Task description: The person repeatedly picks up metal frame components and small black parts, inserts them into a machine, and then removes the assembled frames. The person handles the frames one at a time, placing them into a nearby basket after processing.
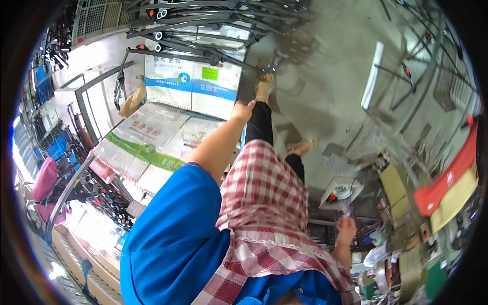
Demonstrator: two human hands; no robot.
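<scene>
My left hand (243, 111) reaches forward beside white cartons, with nothing visible in it. Its thumb and fingers look loosely apart. The nearest carton (168, 91) has a blue band and a green label. Closer to me lies another carton (137, 129) with a green band, under clear wrap. On the right, my right hand (346, 229) hangs low near a pale square thing with a round opening (341, 192). Motion blurs its fingers, so whether it holds anything is unclear. I wear a red-and-white checked apron (264, 178).
Black curved metal frames (203, 30) lie piled on the cartons, jutting over the floor (315, 91). More frame tubes and a white bar (372, 75) lie at the far right. A red padded piece (447, 178) sits on the right. Racks of dark parts (101, 203) line the left.
</scene>
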